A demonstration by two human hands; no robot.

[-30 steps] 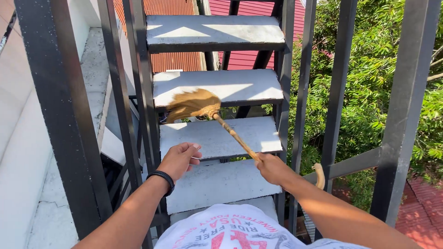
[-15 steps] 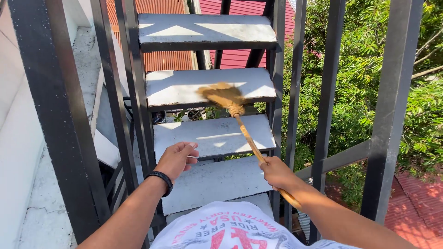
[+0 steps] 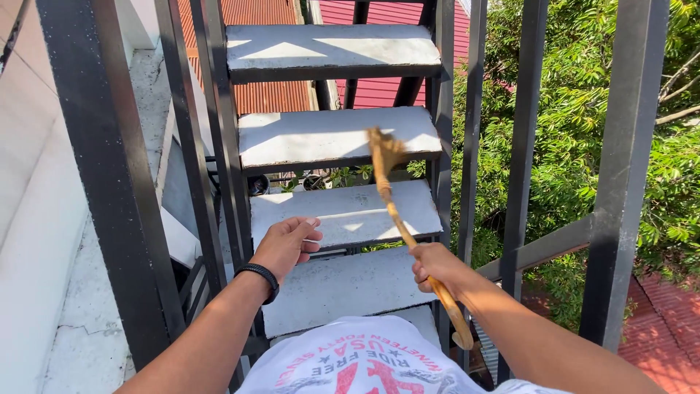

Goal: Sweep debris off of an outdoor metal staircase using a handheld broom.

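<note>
Item: broom point(image 3: 397, 201), our right hand point(image 3: 432, 267) closed around its stick, bristles at the right edge of a lower step point(image 3: 313, 135). Our left hand point(image 3: 286, 244) hangs half-open and empty above a nearer step, beside the railing point(image 3: 219, 146).

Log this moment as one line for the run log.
right hand: grips broom handle | bristles: at right end of second step | left hand: open, empty, over railing side | view: looking down stairs

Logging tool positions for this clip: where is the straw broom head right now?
The straw broom head sits centre-right in the head view, over the right end of the second grey stair tread, beside the black right stair rail.
</note>
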